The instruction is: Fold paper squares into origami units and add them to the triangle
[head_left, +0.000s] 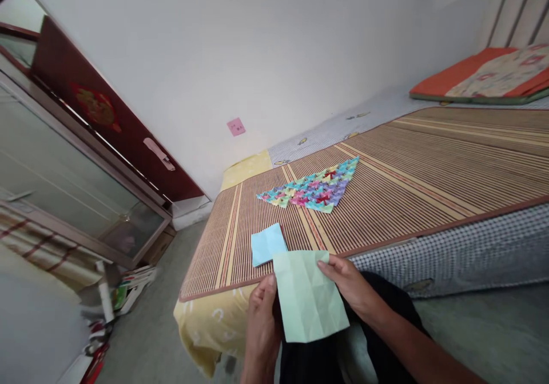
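Observation:
A creased pale green paper sheet (307, 299) is held between both hands above my lap, at the near edge of the bed. My left hand (261, 322) grips its left edge with thumb on top. My right hand (351, 284) pinches its upper right edge. A light blue folded paper (266, 243) lies on the striped bamboo mat (407, 184), just beyond the green sheet. Farther back on the mat rests a multicoloured triangular piece made of many small folded papers (315, 190).
The mat covers a bed with a yellow sheet (206, 324) and checked mattress side (472, 252). An orange patterned cushion (484, 75) lies at the far right. A dark red door (107, 121) and glass cabinet (64, 178) stand left, with clutter on the floor (111, 310).

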A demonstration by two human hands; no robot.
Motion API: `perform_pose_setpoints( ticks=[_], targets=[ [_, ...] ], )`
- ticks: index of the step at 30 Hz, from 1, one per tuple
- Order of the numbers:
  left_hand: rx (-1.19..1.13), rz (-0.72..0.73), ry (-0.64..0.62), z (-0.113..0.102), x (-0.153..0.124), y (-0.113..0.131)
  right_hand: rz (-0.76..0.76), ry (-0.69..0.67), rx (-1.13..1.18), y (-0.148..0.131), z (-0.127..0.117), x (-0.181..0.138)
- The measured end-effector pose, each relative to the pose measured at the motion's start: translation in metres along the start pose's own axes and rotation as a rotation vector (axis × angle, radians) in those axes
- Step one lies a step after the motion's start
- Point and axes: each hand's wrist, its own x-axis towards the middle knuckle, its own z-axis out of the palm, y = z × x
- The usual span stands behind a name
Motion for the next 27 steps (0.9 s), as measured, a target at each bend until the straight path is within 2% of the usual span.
perform_pose_setpoints(
  ticks=[7,14,16,19,21,23,27],
  targets=[
    [-0.104,-0.050,0.004,0.010,-0.009,-0.003,0.116,-0.016,0.140,0.002,0.003,-0.008],
    [0.090,-0.081,0.007,0.010,-0.015,-0.021,0.143,-0.086,0.186,0.014,0.008,-0.013],
    [0.081,-0.087,0.082,0.008,-0.016,-0.026,0.159,-0.076,0.193,0.019,0.006,-0.015],
    [0.097,-0.059,0.320,0.003,-0.017,-0.028,0.171,-0.032,0.200,0.024,0.002,-0.016],
    [0.140,-0.027,0.405,-0.001,-0.018,-0.028,0.171,-0.035,0.209,0.025,-0.001,-0.015],
    [0.117,-0.025,0.366,-0.002,-0.018,-0.029,0.163,-0.052,0.224,0.025,-0.001,-0.015],
    [-0.098,-0.059,0.204,0.000,-0.016,-0.029,0.171,-0.058,0.226,0.023,0.001,-0.014]
  ],
)
